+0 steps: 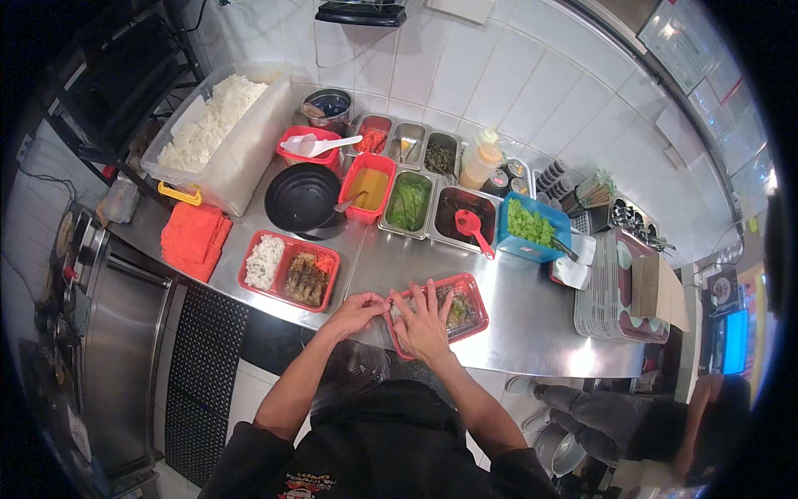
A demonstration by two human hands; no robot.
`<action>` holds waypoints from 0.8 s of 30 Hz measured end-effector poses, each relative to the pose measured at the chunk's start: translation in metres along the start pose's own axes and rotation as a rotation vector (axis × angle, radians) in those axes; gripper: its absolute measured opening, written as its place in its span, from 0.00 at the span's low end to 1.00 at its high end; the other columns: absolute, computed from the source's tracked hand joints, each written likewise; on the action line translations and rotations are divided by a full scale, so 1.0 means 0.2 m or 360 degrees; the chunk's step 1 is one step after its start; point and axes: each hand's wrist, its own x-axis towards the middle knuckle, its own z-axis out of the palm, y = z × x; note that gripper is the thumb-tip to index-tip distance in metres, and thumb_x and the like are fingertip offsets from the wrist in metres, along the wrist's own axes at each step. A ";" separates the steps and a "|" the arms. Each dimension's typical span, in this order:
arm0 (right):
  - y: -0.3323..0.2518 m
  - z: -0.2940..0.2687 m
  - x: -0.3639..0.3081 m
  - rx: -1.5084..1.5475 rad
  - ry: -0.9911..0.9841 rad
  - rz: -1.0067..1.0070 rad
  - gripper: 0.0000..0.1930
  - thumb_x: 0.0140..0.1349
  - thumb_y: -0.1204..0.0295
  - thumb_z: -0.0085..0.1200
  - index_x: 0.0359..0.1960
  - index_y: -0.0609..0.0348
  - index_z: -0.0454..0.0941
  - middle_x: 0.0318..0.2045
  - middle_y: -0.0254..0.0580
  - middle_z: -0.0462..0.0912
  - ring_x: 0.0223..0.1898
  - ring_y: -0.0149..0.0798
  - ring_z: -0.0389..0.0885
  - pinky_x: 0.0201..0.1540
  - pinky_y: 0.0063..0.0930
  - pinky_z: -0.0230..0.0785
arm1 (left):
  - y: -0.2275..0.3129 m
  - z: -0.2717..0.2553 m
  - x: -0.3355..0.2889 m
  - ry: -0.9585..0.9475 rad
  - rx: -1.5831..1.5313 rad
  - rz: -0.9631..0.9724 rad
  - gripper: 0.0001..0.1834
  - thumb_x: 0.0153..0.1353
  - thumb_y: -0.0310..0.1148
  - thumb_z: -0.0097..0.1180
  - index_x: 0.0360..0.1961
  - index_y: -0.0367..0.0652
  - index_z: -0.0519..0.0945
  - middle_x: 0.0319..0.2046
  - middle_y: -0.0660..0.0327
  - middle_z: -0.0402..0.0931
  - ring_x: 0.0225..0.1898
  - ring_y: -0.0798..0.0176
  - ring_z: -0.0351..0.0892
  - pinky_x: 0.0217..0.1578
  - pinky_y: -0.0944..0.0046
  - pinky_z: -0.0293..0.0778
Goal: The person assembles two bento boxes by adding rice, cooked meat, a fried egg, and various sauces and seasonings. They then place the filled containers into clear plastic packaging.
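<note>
A red meal tray (470,327) with food inside lies slightly tilted at the counter's front edge, and a shiny clear lid appears to cover it. My right hand (422,327) rests over its left part, palm down with fingers spread. At the tray's left edge, my left hand (359,315) has thumb and fingers pinched together on the lid's rim. To the left sits a second red meal tray (283,289), uncovered. Its left compartment holds speckled white rice (264,261); its right one holds browned meat (306,280) and orange shreds.
Behind the trays stand a black bowl (301,200), steel pans with green shreds (407,204) and a red ladle (470,224), and a blue lettuce bin (504,230). A large rice tub (249,158) and orange cloth (194,239) are left; stacked trays (611,291) and another person (632,420) right.
</note>
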 end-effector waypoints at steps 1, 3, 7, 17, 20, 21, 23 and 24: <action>0.00 0.00 0.00 -0.0003 -0.0011 0.0006 0.30 0.66 0.54 0.52 0.72 0.34 0.69 0.70 0.52 0.65 0.77 0.66 0.50 0.71 0.84 0.29 | 0.01 0.01 -0.01 -0.0007 -0.0075 -0.0057 0.13 0.69 0.44 0.65 0.44 0.48 0.83 0.32 0.73 0.79 0.22 0.80 0.66 0.20 0.76 0.59; -0.02 -0.03 0.00 -0.0008 -0.0030 0.0005 0.30 0.67 0.55 0.52 0.72 0.35 0.70 0.70 0.53 0.64 0.77 0.67 0.50 0.72 0.83 0.30 | -0.01 -0.01 -0.01 -0.0043 -0.0160 -0.0087 0.13 0.69 0.44 0.65 0.44 0.47 0.83 0.33 0.73 0.80 0.21 0.80 0.65 0.20 0.75 0.59; -0.03 -0.03 0.02 -0.0041 -0.0022 0.0053 0.30 0.68 0.51 0.52 0.72 0.35 0.70 0.71 0.53 0.64 0.77 0.67 0.49 0.72 0.82 0.29 | -0.05 0.01 -0.03 0.0020 -0.0211 -0.0090 0.15 0.70 0.46 0.64 0.44 0.45 0.82 0.32 0.72 0.81 0.21 0.80 0.65 0.19 0.75 0.59; 0.03 -0.07 0.07 0.0149 0.0213 0.0377 0.30 0.75 0.51 0.48 0.74 0.49 0.67 0.70 0.62 0.67 0.73 0.65 0.59 0.73 0.70 0.42 | 0.26 -0.04 -0.28 0.0293 0.0274 0.0293 0.14 0.71 0.43 0.62 0.43 0.42 0.81 0.29 0.67 0.82 0.24 0.76 0.73 0.26 0.70 0.69; -0.15 -0.31 0.09 0.1209 -0.0096 0.0386 0.29 0.77 0.54 0.48 0.74 0.54 0.65 0.61 0.57 0.77 0.64 0.54 0.74 0.67 0.49 0.62 | 0.37 -0.10 -0.33 0.0501 0.0721 0.0581 0.15 0.70 0.40 0.63 0.42 0.36 0.81 0.28 0.59 0.85 0.30 0.66 0.85 0.32 0.62 0.77; -0.24 -0.41 0.09 0.1619 -0.0339 0.0468 0.29 0.77 0.55 0.49 0.74 0.55 0.64 0.58 0.54 0.80 0.59 0.48 0.78 0.63 0.42 0.68 | 0.37 -0.11 -0.34 0.0585 0.0824 0.0614 0.15 0.69 0.39 0.63 0.42 0.36 0.81 0.27 0.57 0.84 0.29 0.64 0.86 0.32 0.61 0.77; -0.36 -0.44 0.11 0.2079 -0.0635 0.0483 0.29 0.77 0.60 0.53 0.74 0.56 0.62 0.51 0.49 0.84 0.51 0.39 0.83 0.55 0.32 0.74 | 0.40 -0.13 -0.33 0.0740 0.1053 0.0691 0.14 0.69 0.38 0.63 0.42 0.36 0.81 0.26 0.55 0.84 0.28 0.60 0.86 0.32 0.59 0.78; -0.40 -0.42 0.09 0.2127 -0.0680 0.0427 0.30 0.76 0.62 0.55 0.75 0.56 0.61 0.49 0.46 0.85 0.48 0.35 0.84 0.52 0.29 0.75 | 0.43 -0.11 -0.34 0.0758 0.1032 0.0658 0.15 0.69 0.40 0.62 0.40 0.36 0.81 0.26 0.52 0.84 0.27 0.58 0.86 0.32 0.58 0.78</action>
